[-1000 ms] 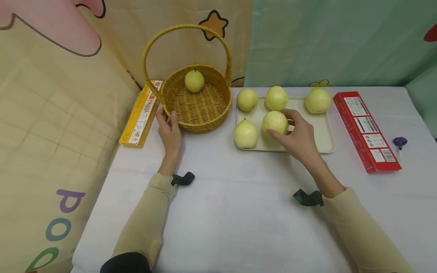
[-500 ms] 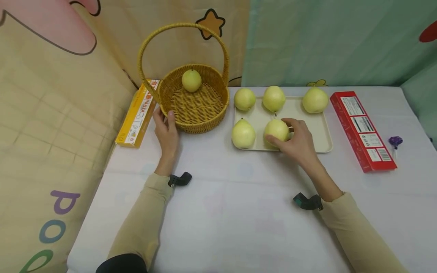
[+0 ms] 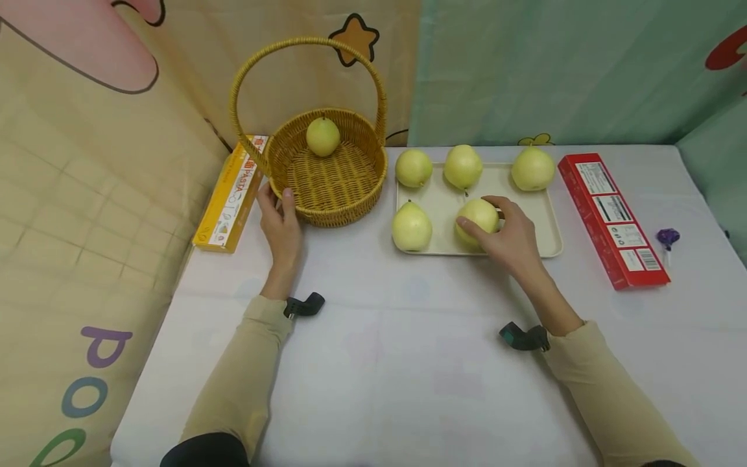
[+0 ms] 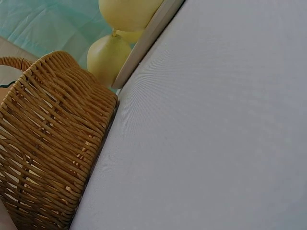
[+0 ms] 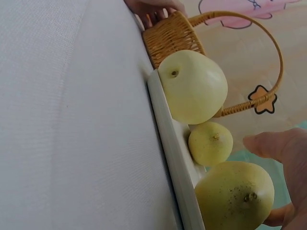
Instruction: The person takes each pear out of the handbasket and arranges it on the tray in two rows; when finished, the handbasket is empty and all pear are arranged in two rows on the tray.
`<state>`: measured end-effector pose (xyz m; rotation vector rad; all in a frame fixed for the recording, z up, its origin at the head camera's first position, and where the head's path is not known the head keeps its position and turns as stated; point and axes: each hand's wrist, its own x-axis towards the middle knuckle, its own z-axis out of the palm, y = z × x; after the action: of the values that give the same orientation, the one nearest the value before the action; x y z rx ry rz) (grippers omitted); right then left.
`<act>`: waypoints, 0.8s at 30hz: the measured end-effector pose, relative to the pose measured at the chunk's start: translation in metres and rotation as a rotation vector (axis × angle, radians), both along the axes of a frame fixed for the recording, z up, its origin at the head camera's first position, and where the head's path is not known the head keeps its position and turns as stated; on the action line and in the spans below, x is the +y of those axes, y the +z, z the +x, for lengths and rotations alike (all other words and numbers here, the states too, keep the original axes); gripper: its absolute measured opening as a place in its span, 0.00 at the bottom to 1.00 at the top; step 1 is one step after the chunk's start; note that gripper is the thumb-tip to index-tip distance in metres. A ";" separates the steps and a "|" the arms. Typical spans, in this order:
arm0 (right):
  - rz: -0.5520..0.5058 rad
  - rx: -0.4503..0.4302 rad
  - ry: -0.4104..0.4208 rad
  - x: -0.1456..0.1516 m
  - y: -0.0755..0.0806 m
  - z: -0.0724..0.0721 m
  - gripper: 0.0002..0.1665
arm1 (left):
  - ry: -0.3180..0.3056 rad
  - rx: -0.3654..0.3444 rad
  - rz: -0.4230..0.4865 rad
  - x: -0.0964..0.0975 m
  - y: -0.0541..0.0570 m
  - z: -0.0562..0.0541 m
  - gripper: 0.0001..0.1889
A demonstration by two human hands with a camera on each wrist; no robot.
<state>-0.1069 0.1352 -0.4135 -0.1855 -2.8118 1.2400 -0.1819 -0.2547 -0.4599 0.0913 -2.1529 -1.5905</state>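
Note:
In the head view a round woven basket [image 3: 332,181] with a tall handle holds one yellow-green pear [image 3: 323,136]. My left hand [image 3: 282,224] grips its near left wall, thumb over the rim and fingers outside. My right hand [image 3: 510,233] is around a pear [image 3: 477,220] at the front of the cream tray [image 3: 545,227]. The right wrist view shows this pear [image 5: 235,196] low over the tray edge, the thumb [image 5: 268,143] apart from it with a gap. More fingers are partly hidden behind the pear. Another pear [image 3: 411,226] is left of it.
Three pears stand along the tray's back, including one [image 3: 533,168] at right. A red box [image 3: 613,220] lies right of the tray, with a purple lollipop [image 3: 668,239] beyond. A yellow pasta box [image 3: 230,194] lies left of the basket. Curtains [image 3: 525,71] hang behind the table.
The pear at my right hand has come down toward the front of the tray and shifted right, away from the front-left pear. My left hand stays on the basket. The head view drifts slightly.

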 end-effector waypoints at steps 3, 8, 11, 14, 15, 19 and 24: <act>0.003 -0.011 -0.007 0.000 0.002 -0.001 0.46 | -0.002 0.000 0.002 0.000 0.000 0.000 0.28; -0.006 -0.026 -0.004 0.000 0.004 -0.001 0.44 | 0.005 -0.002 -0.003 -0.001 0.000 0.000 0.28; -0.034 -0.007 -0.002 -0.001 0.003 -0.001 0.43 | 0.002 0.000 -0.003 -0.002 0.001 -0.001 0.28; -0.051 0.007 0.000 -0.003 0.002 -0.001 0.43 | -0.004 0.002 -0.001 -0.002 0.001 -0.002 0.28; -0.052 0.008 -0.001 -0.003 0.002 -0.001 0.43 | -0.006 0.002 0.000 -0.001 0.001 -0.002 0.28; -0.035 -0.015 0.003 -0.003 0.003 0.000 0.46 | -0.007 0.000 0.000 -0.001 0.001 -0.002 0.28; -0.037 -0.040 0.002 0.000 0.004 0.000 0.48 | -0.003 -0.013 -0.004 0.000 -0.001 -0.003 0.28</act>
<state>-0.1072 0.1354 -0.4092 -0.2120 -2.8246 1.3042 -0.1848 -0.2548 -0.4605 0.0983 -2.1670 -1.5915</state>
